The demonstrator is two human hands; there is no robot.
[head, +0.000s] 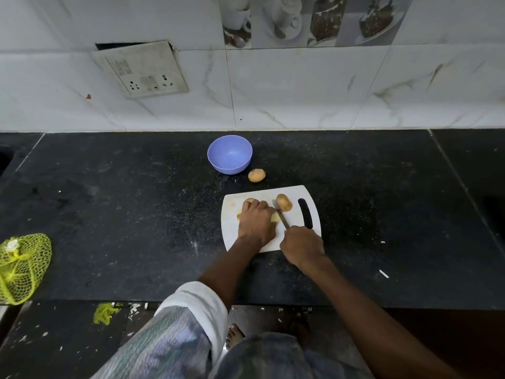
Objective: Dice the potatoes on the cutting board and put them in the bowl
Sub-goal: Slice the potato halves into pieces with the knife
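Observation:
A white cutting board (295,192) lies on the black counter. My left hand (255,221) covers and holds down a cut potato (275,216), whose yellow flesh shows at the hand's right and left edges. My right hand (302,246) grips a knife (281,214), its blade resting against that potato. A whole potato (284,202) sits on the board just right of the blade. Another whole potato (256,175) lies on the counter beyond the board. The empty blue bowl (229,154) stands behind it.
The black counter (136,201) meets a tiled wall with a socket plate (142,69) at the back. A yellow net bag (21,266) lies at the counter's left front edge. The board's dark handle slot (305,213) is on its right side.

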